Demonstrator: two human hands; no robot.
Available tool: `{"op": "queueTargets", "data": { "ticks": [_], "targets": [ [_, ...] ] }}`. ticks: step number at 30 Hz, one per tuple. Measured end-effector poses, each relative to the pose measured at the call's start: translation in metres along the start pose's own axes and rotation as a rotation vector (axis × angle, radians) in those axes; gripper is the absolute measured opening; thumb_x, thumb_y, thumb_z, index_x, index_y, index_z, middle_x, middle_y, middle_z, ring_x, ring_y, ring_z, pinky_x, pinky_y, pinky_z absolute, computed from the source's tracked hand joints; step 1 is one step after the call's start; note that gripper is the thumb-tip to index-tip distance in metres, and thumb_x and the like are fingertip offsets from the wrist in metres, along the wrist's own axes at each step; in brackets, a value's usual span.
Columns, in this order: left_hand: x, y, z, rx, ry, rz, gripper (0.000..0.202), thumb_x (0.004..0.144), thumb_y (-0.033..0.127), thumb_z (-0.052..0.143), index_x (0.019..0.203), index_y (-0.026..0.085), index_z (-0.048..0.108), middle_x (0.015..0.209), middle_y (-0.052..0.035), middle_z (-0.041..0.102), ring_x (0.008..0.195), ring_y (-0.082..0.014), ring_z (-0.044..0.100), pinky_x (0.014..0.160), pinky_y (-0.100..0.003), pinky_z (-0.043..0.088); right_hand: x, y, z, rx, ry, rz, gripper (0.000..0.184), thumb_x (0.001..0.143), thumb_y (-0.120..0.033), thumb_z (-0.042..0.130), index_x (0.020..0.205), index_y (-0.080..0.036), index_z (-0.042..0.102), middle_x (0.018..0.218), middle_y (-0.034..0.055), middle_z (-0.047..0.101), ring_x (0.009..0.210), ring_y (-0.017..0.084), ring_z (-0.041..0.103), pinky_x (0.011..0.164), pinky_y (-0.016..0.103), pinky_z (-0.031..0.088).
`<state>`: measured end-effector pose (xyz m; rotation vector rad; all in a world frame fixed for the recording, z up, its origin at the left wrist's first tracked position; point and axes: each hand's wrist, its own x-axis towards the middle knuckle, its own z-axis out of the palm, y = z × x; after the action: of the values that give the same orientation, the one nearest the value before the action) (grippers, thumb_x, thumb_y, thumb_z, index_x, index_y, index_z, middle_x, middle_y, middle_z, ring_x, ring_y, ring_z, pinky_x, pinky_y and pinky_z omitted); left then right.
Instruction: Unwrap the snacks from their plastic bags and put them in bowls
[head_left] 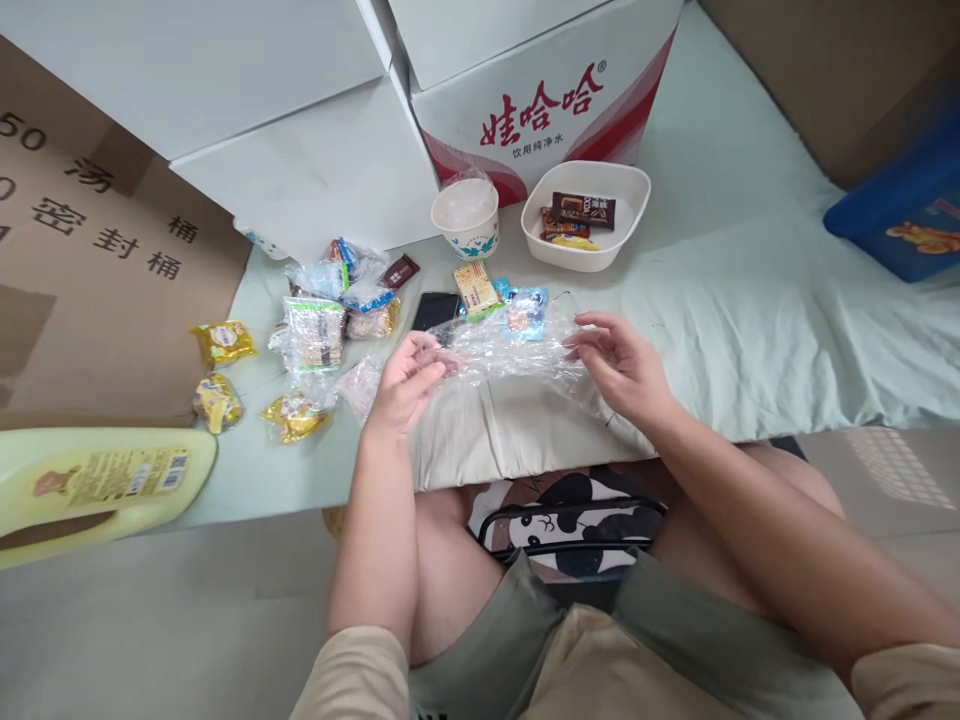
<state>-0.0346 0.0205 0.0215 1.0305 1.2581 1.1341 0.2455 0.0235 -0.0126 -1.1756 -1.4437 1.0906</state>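
A crinkled clear plastic bag (517, 352) is stretched between my two hands above the cloth-covered surface. My left hand (409, 382) pinches its left end between thumb and fingers. At the other end, my right hand (619, 362) has its bent fingers on the plastic; the fingertips are partly behind it. Just beyond the bag, and partly seen through it, lie a blue-and-white packet (525, 312) and a yellow cracker packet (475, 288). A dark phone (436, 311) lies close to my left hand.
Several wrapped snacks (315, 335) are piled to the left. A white paper cup (466, 225) with plastic inside stands beside a white bowl (634, 205) holding snack bars (583, 211). White cartons (292, 165) rise behind. A yellow jug (105, 485) lies at left, a blue container (900, 225) at right.
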Motion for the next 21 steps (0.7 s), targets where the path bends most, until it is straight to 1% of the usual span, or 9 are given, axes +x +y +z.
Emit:
{"op": "queueTargets", "data": {
  "ticks": [3,5,8,10,13,15,17,19,21],
  "targets": [
    [0.006,-0.005,-0.003,0.029,0.025,-0.040,0.043,0.059,0.033,0.087,0.082,0.021,0.053,0.078,-0.0012,0.073,0.076,-0.0146,0.070,0.068,-0.022,0.051,0.004,0.003,-0.001,-0.102,0.045,0.009,0.016,0.084,-0.021,0.051,0.093,-0.022,0.065,0.091,0.0048,0.072,0.087,0.019,0.068,0.085,0.038,0.053],
    [0.011,-0.009,-0.003,-0.011,0.049,-0.030,0.045,0.060,0.039,0.087,0.080,0.021,0.050,0.073,0.0004,0.070,0.070,-0.0137,0.070,0.064,-0.021,0.052,0.005,0.004,-0.001,-0.118,0.048,0.011,0.015,0.083,-0.022,0.053,0.090,-0.021,0.065,0.095,0.0057,0.072,0.090,0.019,0.068,0.087,0.038,0.053],
    [0.015,-0.013,0.000,-0.022,0.160,0.035,0.048,0.066,0.046,0.084,0.082,0.022,0.046,0.068,0.0031,0.068,0.056,-0.0113,0.065,0.051,-0.018,0.047,0.002,0.001,-0.001,-0.066,-0.010,0.021,0.025,0.084,-0.028,0.057,0.106,-0.021,0.066,0.108,0.0075,0.072,0.092,0.020,0.069,0.084,0.036,0.054],
    [0.016,-0.014,0.003,-0.011,0.209,0.065,0.048,0.071,0.051,0.080,0.085,0.024,0.043,0.066,0.0050,0.067,0.047,-0.0100,0.061,0.040,-0.017,0.039,0.000,-0.002,-0.001,-0.049,-0.063,0.040,0.035,0.086,-0.031,0.058,0.119,-0.022,0.064,0.116,0.0083,0.071,0.085,0.018,0.070,0.077,0.034,0.056],
    [0.015,-0.014,0.006,0.035,0.210,0.046,0.049,0.074,0.057,0.077,0.088,0.026,0.042,0.055,0.0095,0.057,0.033,-0.0072,0.046,0.029,-0.016,0.020,-0.001,-0.006,-0.001,-0.074,-0.109,0.082,0.043,0.087,-0.032,0.058,0.129,-0.023,0.061,0.132,0.0091,0.065,0.063,0.012,0.064,0.063,0.031,0.055],
    [0.013,-0.012,0.004,0.056,0.180,0.008,0.051,0.071,0.057,0.080,0.086,0.026,0.043,0.047,0.0123,0.046,0.030,-0.0056,0.037,0.028,-0.016,0.013,-0.001,-0.006,-0.003,-0.097,-0.120,0.102,0.047,0.086,-0.031,0.059,0.133,-0.025,0.060,0.140,0.0092,0.060,0.054,0.008,0.058,0.058,0.031,0.055],
    [0.012,-0.009,0.001,0.027,0.105,-0.044,0.051,0.069,0.056,0.081,0.086,0.025,0.044,0.046,0.0130,0.040,0.031,-0.0045,0.032,0.030,-0.015,0.013,0.001,-0.006,-0.004,-0.135,-0.133,0.092,0.054,0.084,-0.033,0.063,0.136,-0.026,0.058,0.143,0.0097,0.058,0.052,0.007,0.054,0.058,0.032,0.056],
    [0.012,-0.007,-0.003,-0.022,0.040,-0.062,0.051,0.067,0.052,0.083,0.090,0.025,0.047,0.048,0.0131,0.038,0.035,-0.0036,0.030,0.032,-0.013,0.016,0.002,-0.004,-0.006,-0.185,-0.156,0.061,0.065,0.080,-0.035,0.067,0.143,-0.026,0.053,0.146,0.0119,0.054,0.053,0.007,0.053,0.063,0.035,0.058],
    [0.012,-0.007,-0.004,-0.027,0.039,-0.032,0.054,0.063,0.041,0.088,0.098,0.025,0.049,0.053,0.0132,0.038,0.039,-0.0028,0.032,0.036,-0.012,0.022,0.002,-0.001,-0.006,-0.250,-0.191,0.030,0.078,0.077,-0.036,0.070,0.150,-0.025,0.045,0.152,0.0143,0.046,0.055,0.008,0.055,0.070,0.039,0.059]
  ]
}}
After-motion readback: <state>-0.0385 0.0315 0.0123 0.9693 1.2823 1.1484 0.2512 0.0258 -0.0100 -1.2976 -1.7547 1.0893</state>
